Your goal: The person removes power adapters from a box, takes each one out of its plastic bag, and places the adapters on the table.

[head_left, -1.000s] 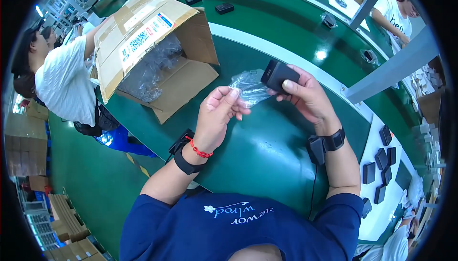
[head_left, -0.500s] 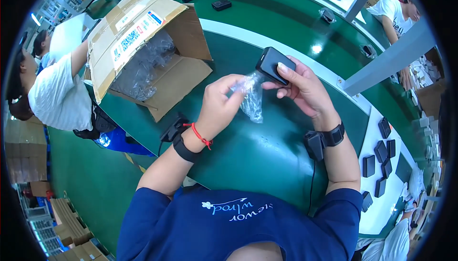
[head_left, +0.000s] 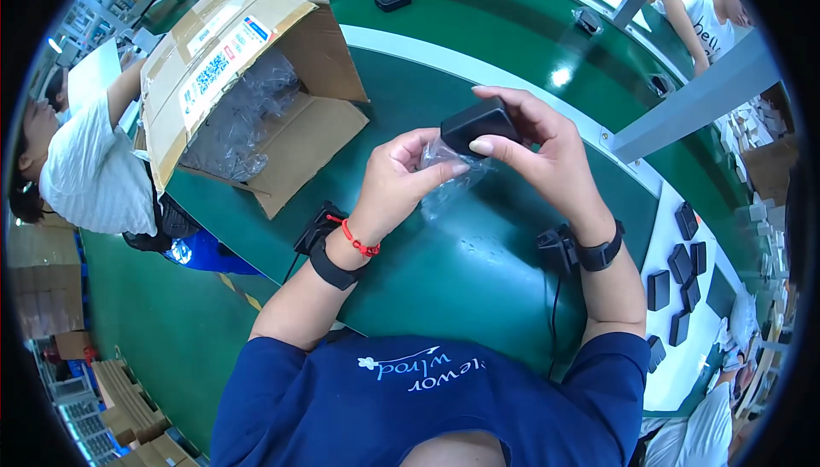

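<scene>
Cardboard box [head_left: 329, 57]: On its side atop a green table [head_left: 410, 296], mouth turned toward the worker, a heap of clear plastic bags [head_left: 248, 112] inside.
Black device [head_left: 478, 128]: Flat and round-cornered, held above the tabletop to the right of the box, well clear of its flap.
Right hand [head_left: 547, 146]: Gripping the device, thumb along the near edge and fingers around the far side.
Left hand [head_left: 397, 172]: Between box and device, thumb and fingers pinching a crumpled clear bag [head_left: 440, 193].
Bag: Right of the box, hanging below the device and gathered against its near end; whether that end sits inside cannot be told.
Wrists: Both strapped in black bands, right of the box; a red bracelet [head_left: 359, 239] circles the left.
White sheet [head_left: 670, 390]: Far right of the box, with a loose group of similar black devices [head_left: 658, 290] on it.
Green strip [head_left: 487, 18]: Beyond the box, carrying more dark devices, one [head_left: 393, 0] bare, another [head_left: 587, 21] in clear wrap.
Co-workers: One in a pale shirt [head_left: 98, 176] just left of the box, an arm stretched behind it; another in a white shirt [head_left: 705, 23] far to its right, past the strip.
</scene>
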The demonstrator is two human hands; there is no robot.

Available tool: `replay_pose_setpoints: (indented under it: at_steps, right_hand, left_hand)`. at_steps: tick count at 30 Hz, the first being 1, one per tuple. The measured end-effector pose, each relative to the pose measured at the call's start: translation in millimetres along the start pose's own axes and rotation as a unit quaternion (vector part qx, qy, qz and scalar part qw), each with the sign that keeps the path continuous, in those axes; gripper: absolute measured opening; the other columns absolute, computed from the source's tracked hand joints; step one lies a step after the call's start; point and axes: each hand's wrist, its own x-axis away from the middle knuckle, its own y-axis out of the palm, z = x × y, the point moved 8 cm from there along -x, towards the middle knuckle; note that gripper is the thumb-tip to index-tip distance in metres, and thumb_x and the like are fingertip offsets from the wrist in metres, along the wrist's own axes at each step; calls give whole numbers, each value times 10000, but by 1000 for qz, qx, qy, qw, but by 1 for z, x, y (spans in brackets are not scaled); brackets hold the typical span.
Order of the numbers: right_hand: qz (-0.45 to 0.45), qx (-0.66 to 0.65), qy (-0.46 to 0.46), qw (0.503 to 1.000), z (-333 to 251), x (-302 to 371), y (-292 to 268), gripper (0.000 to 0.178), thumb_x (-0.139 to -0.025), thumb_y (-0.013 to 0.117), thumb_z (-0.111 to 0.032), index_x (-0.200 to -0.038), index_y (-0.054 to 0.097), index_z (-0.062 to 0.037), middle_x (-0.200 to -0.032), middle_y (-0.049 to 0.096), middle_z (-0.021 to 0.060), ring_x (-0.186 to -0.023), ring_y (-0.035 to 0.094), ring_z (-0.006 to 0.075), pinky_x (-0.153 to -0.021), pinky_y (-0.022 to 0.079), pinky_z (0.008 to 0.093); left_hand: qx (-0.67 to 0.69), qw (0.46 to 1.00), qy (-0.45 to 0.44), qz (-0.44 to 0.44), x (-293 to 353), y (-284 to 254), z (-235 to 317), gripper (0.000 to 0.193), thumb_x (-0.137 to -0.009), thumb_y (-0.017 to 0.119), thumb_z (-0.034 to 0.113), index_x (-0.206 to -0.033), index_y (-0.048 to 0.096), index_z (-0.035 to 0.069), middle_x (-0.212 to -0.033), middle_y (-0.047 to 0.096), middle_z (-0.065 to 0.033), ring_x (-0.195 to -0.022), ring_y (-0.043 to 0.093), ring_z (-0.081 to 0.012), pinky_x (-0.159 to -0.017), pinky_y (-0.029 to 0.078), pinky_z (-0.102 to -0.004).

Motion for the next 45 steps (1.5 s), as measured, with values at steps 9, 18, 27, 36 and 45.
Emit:
replay_pose_setpoints:
  at_steps: [9,18,27,36,45]
  right_hand:
    - [20,200,-73,977,-17,6,5,550,-826,682,-177,-1330,482,-90,-1001,613,98,-878,587,160,-799,459,252]
    - [7,182,-129,975,-15,12,28,496,-864,641,-185,-1320,485,-69,-1087,595,114,-946,560,141,-803,449,245]
    - [-43,-83,50,994,20,-2,10,407,-853,646,-132,-1239,551,-42,-942,638,28,-775,574,91,-741,470,216]
    - [87,-159,-33,983,14,-8,4,368,-844,647,-111,-1187,562,-6,-936,634,37,-757,579,96,-734,469,213]
    - [-71,52,79,993,28,-10,16,215,-832,670,-161,-962,650,9,-816,635,12,-749,566,86,-705,455,224]
  left_hand:
    - [3,1000,-4,-16,0,9,13,283,-815,671,37,-1079,573,12,-937,631,-28,-874,599,-87,-771,483,-234]
    - [21,999,42,3,-5,7,19,273,-825,669,52,-1053,519,29,-972,599,-33,-900,590,-110,-796,481,-248]
    - [197,978,-57,27,-2,5,15,250,-830,681,99,-1031,564,6,-920,631,-30,-845,582,-83,-779,461,-220]
    - [88,995,5,41,-1,-11,7,173,-884,618,128,-998,634,-1,-932,640,-18,-869,572,-78,-775,447,-203]
    - [23,988,82,125,2,-30,28,285,-904,595,174,-1134,556,10,-1004,616,-53,-933,573,-120,-858,440,-256]
